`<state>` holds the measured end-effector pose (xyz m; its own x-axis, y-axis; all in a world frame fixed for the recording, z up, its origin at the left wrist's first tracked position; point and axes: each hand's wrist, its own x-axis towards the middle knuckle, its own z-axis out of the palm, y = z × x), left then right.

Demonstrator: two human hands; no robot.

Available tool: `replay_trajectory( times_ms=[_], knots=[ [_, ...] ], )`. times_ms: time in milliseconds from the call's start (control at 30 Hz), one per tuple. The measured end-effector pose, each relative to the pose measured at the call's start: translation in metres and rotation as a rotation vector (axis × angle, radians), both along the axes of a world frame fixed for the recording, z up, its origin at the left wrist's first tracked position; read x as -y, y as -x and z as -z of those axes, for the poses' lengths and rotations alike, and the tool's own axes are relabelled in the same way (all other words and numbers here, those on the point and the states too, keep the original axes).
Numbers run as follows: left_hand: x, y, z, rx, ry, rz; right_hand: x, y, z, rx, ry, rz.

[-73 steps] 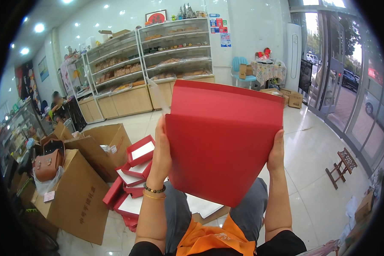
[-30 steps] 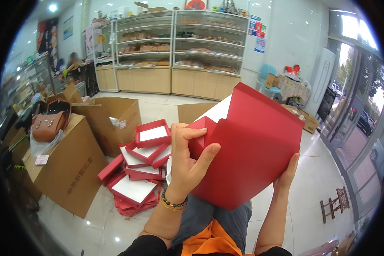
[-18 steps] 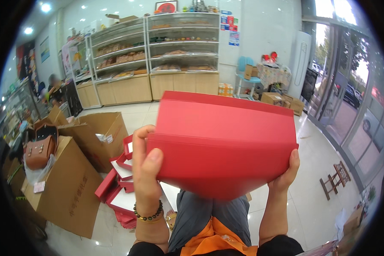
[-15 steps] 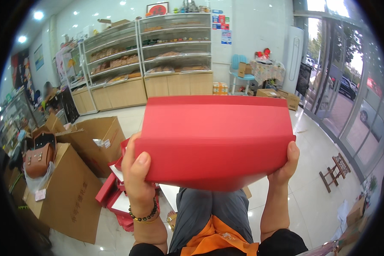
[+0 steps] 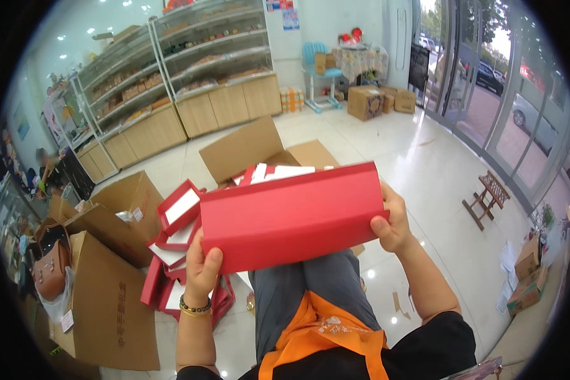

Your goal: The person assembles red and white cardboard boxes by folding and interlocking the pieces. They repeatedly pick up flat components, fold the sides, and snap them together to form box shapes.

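Observation:
A long red cardboard gift box (image 5: 291,215) is held up in front of me, over my lap. My left hand (image 5: 202,263) is closed on its left end, with the thumb on the near face. At the other end my right hand (image 5: 391,218) grips it the same way, the thumb on the near corner. The fingers behind the box are hidden. To the left, a pile of red box parts with white insides (image 5: 182,209) lies beside my left forearm. Behind the held box stands an open brown carton (image 5: 240,149) with red and white pieces in it.
Large brown cartons (image 5: 117,297) stand at the left, with a brown leather bag (image 5: 52,269) on them. A small wooden folding stool (image 5: 486,197) is on the floor at right. Shelves (image 5: 215,63) line the far wall; glass doors (image 5: 481,114) are at right.
The red box has gone down and toward me, and its right end now sits higher than its left. Both hands stay on it. The open carton behind it has come into view.

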<state>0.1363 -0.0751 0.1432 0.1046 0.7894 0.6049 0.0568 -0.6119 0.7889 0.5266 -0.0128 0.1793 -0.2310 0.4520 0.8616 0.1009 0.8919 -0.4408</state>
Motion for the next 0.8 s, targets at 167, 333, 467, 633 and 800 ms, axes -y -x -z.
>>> replay_trajectory(
  times_ms=[167,333,467,633,800],
  knots=[
    [0.028,-0.006,0.073,0.212,0.164,-0.059,0.036,0.015,0.056,-0.089,0.114,-0.033],
    [0.011,-0.009,0.047,0.585,0.134,-0.047,0.017,0.045,0.049,-0.23,0.146,0.032],
    [0.005,0.0,0.047,0.692,0.166,-0.13,0.01,0.067,0.022,-0.072,-0.011,0.301],
    [0.005,-0.006,0.05,0.655,0.165,-0.143,0.008,0.072,0.012,-0.048,0.113,0.188],
    [0.001,-0.01,0.05,0.552,0.119,-0.106,0.017,0.07,-0.007,-0.186,0.24,0.132]
  ],
)
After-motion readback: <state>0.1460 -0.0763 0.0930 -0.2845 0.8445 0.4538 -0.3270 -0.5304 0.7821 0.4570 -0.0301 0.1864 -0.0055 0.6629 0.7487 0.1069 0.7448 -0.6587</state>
